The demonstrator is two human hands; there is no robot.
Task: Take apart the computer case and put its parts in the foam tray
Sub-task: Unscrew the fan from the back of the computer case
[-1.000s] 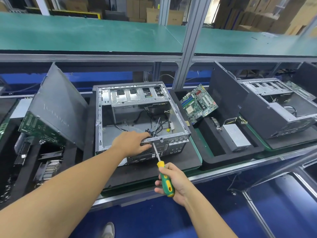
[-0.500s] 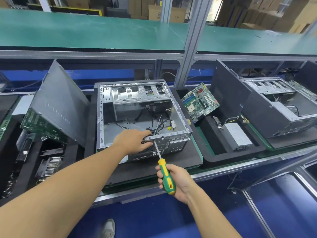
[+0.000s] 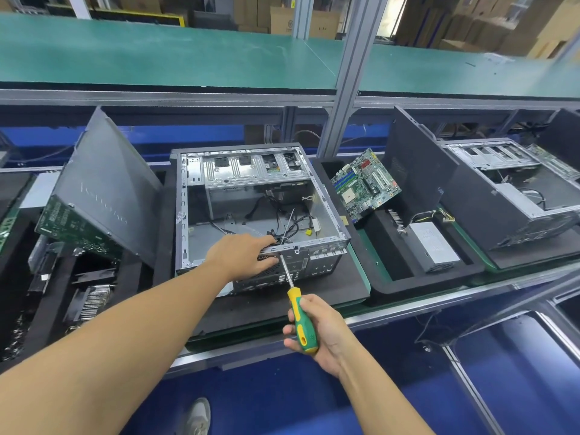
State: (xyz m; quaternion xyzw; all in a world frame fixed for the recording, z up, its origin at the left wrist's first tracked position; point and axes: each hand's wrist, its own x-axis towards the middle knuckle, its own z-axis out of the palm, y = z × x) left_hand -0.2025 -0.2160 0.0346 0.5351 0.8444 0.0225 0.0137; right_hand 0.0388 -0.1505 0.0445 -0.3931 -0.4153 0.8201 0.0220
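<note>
An open grey computer case [image 3: 251, 196] lies on its side on a black foam pad, with loose cables inside. My left hand [image 3: 243, 255] grips the case's near rear edge, fingers curled over the rim. My right hand [image 3: 317, 328] holds a green and yellow screwdriver [image 3: 299, 318]; its shaft points up to the rear panel, tip against the panel just right of my left hand. A black foam tray [image 3: 386, 277] to the right holds a green motherboard [image 3: 365, 183] leaning up and a grey power supply [image 3: 434, 246].
A grey side panel [image 3: 106, 186] leans at the left over another circuit board and a heatsink [image 3: 91, 301] in a foam tray. A second open case [image 3: 508, 196] stands at the right. A green shelf [image 3: 157, 54] and an aluminium post [image 3: 348, 89] rise behind.
The view has shifted slightly. Both hands stay in place, with the screwdriver tip held on the rear panel; the right hand has crept a little closer to the case.
</note>
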